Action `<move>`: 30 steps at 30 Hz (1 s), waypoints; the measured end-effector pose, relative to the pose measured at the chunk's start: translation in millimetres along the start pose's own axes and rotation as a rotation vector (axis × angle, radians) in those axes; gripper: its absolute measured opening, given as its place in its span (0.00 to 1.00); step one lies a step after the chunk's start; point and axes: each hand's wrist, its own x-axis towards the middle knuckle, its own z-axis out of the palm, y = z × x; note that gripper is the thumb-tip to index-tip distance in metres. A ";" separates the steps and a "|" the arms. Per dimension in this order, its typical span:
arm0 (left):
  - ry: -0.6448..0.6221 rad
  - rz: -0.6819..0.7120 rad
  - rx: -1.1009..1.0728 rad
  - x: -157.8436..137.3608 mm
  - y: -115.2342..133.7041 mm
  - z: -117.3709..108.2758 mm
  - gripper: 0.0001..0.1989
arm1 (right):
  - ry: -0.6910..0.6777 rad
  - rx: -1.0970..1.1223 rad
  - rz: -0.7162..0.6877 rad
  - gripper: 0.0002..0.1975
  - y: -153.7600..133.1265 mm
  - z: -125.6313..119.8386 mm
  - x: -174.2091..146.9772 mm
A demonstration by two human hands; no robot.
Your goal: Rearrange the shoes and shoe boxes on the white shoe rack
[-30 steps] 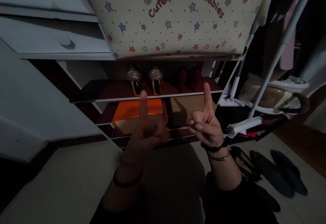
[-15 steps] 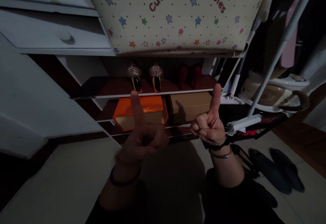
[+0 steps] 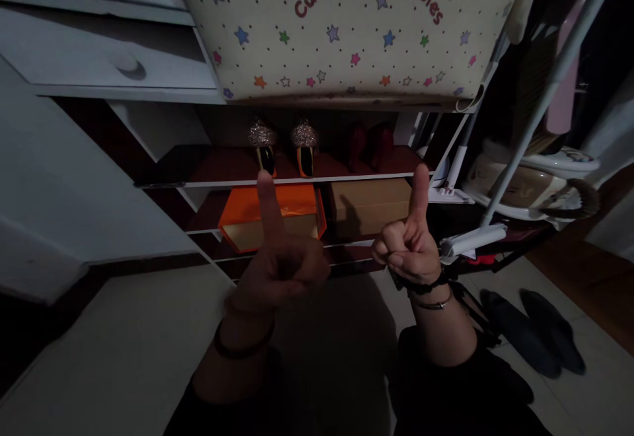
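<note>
My left hand (image 3: 280, 267) is held up in front of the shelf with its index finger pointing up and the other fingers curled in closed. Nothing shows in it. My right hand (image 3: 411, 248) makes the same shape, index finger raised, the rest folded against the thumb, holding nothing. Behind the left hand, on a lower shelf, is an orange box (image 3: 247, 205). A brown cardboard box (image 3: 369, 208) lies to its right, behind and left of my right hand. Both hands appear apart from the boxes. Glittery high-heeled shoes (image 3: 304, 135) stand on the shelf above.
Dark red shoes (image 3: 381, 145) share the upper shelf (image 3: 212, 168). A star-patterned cloth cover (image 3: 347, 46) hangs above. White drawers (image 3: 109, 53) are at left. A mop (image 3: 475, 239) leans at right near a ceramic pot (image 3: 520, 181). Dark shoes (image 3: 520, 333) lie on the floor.
Both hands keep the same pose, with only a slight shift. The view has moved a little, so the shelf and floor shoes sit slightly differently in the picture.
</note>
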 end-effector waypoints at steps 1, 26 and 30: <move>-0.004 -0.001 -0.001 0.1 0.0 0.0 0.51 | -0.003 0.003 -0.002 0.61 0.3 0.0 -0.2; 0.314 -0.549 0.482 -13.3 -65.9 -19.8 0.28 | 0.214 -0.878 0.238 0.30 50.4 -16.0 -5.1; 0.352 -0.662 0.543 -34.8 -90.0 -26.5 0.30 | 0.151 -1.065 0.281 0.27 73.2 -30.0 -25.5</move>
